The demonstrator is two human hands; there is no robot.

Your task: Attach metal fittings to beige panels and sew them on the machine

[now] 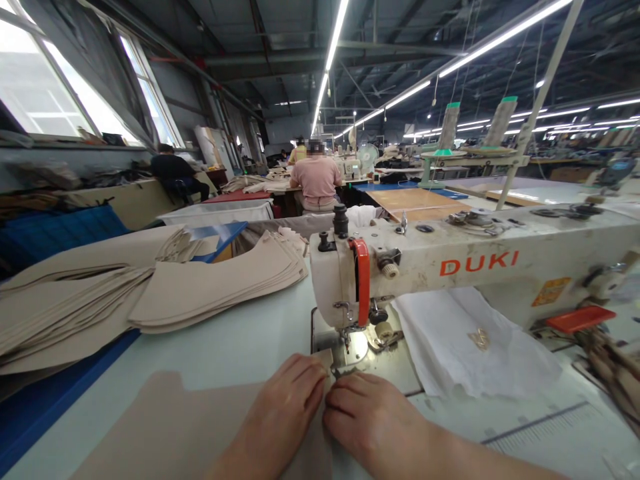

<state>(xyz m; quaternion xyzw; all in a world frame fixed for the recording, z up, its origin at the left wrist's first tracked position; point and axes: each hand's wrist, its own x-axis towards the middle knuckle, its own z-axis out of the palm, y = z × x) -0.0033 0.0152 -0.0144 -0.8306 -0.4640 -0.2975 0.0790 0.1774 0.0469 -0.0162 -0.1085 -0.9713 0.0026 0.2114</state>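
- The pale table [240,343] spreads under everything at hand, with a ruler scale marked on its surface at the right.
- The white sewing machine [420,263], lettered DUKI, stands on it, its head just beyond the hands.
- Stacks of beige panels [215,293] lie to the left of the machine, layered and fanned at the edges.
- The beige piece [200,420] lies flat on the table in front of the machine, its right edge at the hands and its far corner near the needle area.
- A white cloth [465,360] is draped under the machine arm.
- The right hand [373,413] has its fingers curled together at that edge; whether its grip clamps the fabric cannot be told.
- The left hand [290,400] rests over the piece, its grip pinched on the edge.
- A red guard [363,280] fronts the machine head.
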